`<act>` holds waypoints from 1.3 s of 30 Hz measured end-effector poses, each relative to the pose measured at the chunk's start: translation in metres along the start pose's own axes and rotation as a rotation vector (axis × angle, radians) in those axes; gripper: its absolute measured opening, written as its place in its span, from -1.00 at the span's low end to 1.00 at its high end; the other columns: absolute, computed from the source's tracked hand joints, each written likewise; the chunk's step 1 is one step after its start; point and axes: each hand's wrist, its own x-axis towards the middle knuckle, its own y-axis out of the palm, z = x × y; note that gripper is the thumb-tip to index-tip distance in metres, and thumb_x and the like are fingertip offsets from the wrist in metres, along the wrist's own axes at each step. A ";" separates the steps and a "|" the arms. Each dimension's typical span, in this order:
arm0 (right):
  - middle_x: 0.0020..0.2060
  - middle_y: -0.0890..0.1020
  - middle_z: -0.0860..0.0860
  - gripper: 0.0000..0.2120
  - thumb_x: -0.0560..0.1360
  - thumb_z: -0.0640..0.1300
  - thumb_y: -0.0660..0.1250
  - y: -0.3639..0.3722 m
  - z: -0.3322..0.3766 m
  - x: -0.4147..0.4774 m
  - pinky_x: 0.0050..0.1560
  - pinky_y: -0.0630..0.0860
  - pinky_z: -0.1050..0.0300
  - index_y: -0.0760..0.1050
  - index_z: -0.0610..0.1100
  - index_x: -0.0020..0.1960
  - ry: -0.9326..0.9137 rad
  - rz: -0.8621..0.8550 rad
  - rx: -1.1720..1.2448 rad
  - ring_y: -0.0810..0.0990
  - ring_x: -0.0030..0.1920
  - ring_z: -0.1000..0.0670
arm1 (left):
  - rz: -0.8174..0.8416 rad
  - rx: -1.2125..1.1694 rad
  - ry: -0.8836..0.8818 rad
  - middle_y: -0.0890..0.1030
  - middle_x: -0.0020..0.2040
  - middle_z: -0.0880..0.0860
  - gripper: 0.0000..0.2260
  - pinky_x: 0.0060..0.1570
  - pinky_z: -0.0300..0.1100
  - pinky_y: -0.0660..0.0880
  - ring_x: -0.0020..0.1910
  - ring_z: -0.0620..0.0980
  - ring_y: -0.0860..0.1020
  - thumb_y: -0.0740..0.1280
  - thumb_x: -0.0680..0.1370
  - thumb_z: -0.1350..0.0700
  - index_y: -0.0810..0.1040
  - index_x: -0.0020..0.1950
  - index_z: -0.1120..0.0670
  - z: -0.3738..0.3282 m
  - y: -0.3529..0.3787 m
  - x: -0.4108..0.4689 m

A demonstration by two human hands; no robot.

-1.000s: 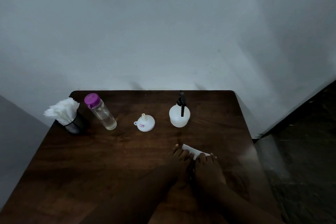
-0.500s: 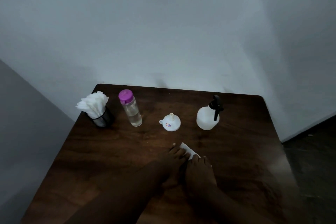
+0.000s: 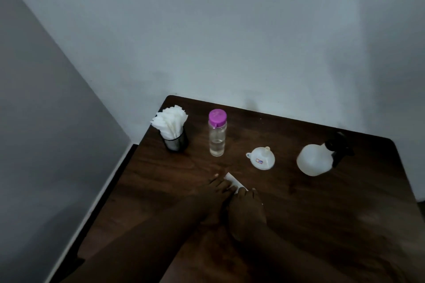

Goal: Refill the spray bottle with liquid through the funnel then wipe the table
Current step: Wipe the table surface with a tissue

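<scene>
A black mesh cup is standing left of the frame's centre, holding a fan of white paper napkins. A pale wall is filling the upper frame, and a grey wall is slanting down the left side.

Left hand and right hand together, palms down.

On bench, left to right: napkin holder | water bottle | funnel | spray bottle; tissue before funnel.
</scene>
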 end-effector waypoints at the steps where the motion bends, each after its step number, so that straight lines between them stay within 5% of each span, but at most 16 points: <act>1: 0.31 0.49 -0.18 -0.46 0.55 0.09 0.19 -0.001 0.006 0.007 0.48 0.11 -0.27 0.37 -0.19 0.43 -0.003 -0.004 0.012 0.41 0.33 -0.19 | -0.006 -0.010 -0.011 0.10 0.64 0.19 -0.17 0.57 0.12 -0.25 0.63 0.17 -0.02 0.36 0.53 -0.17 0.08 0.65 0.14 0.006 0.000 -0.005; 8: 0.30 0.50 -0.17 -0.58 0.60 -0.03 0.16 -0.020 0.066 0.051 0.48 0.15 -0.23 0.40 -0.18 0.40 -0.024 -0.051 0.030 0.44 0.32 -0.19 | -0.032 -0.012 -0.107 0.17 0.62 0.19 -0.09 0.59 0.15 -0.21 0.62 0.19 0.07 0.22 0.42 -0.32 0.12 0.64 0.14 0.067 0.018 -0.045; 12: 0.34 0.46 -0.17 -0.50 0.59 0.02 0.20 -0.030 0.093 0.069 0.52 0.07 -0.22 0.33 -0.18 0.46 -0.065 -0.044 0.000 0.41 0.36 -0.19 | -0.064 0.012 -0.167 0.15 0.63 0.17 -0.14 0.60 0.14 -0.20 0.62 0.18 0.08 0.34 0.51 -0.25 0.08 0.65 0.13 0.090 0.023 -0.068; 20: 0.40 0.38 -0.21 -0.39 0.58 0.06 0.21 -0.048 0.136 0.089 0.54 -0.02 -0.23 0.22 -0.18 0.54 -0.135 -0.058 -0.075 0.33 0.42 -0.22 | -0.061 0.057 -0.332 0.16 0.61 0.23 -0.23 0.56 0.24 -0.29 0.61 0.34 -0.03 0.20 0.59 -0.21 0.01 0.65 0.17 0.109 0.031 -0.113; 25: 0.40 0.36 -0.24 -0.41 0.60 0.02 0.20 -0.055 0.148 0.087 0.53 0.01 -0.24 0.18 -0.20 0.55 -0.180 -0.081 -0.126 0.32 0.41 -0.24 | -0.120 0.054 -0.361 0.21 0.60 0.22 -0.13 0.47 0.19 -0.47 0.60 0.27 0.11 -0.15 0.45 -0.30 0.07 0.64 0.20 0.112 0.053 -0.125; 30: 0.37 0.40 -0.23 -0.42 0.60 0.03 0.17 -0.046 0.145 0.087 0.52 0.03 -0.24 0.21 -0.21 0.53 -0.247 -0.121 -0.136 0.37 0.38 -0.24 | -0.162 -0.042 -0.501 0.25 0.57 0.24 -0.25 0.53 0.20 -0.35 0.57 0.29 0.15 0.09 0.58 -0.25 0.14 0.63 0.20 0.087 0.050 -0.132; 39: 0.43 0.36 -0.14 -0.41 0.56 0.02 0.23 -0.038 0.114 0.083 0.55 -0.12 -0.26 0.22 -0.17 0.52 -0.429 -0.167 -0.145 0.26 0.48 -0.14 | -0.172 -0.148 -0.685 0.39 0.45 0.10 -0.27 0.56 0.25 -0.13 0.47 0.13 0.30 0.12 0.53 -0.34 0.28 0.55 0.10 0.036 0.040 -0.118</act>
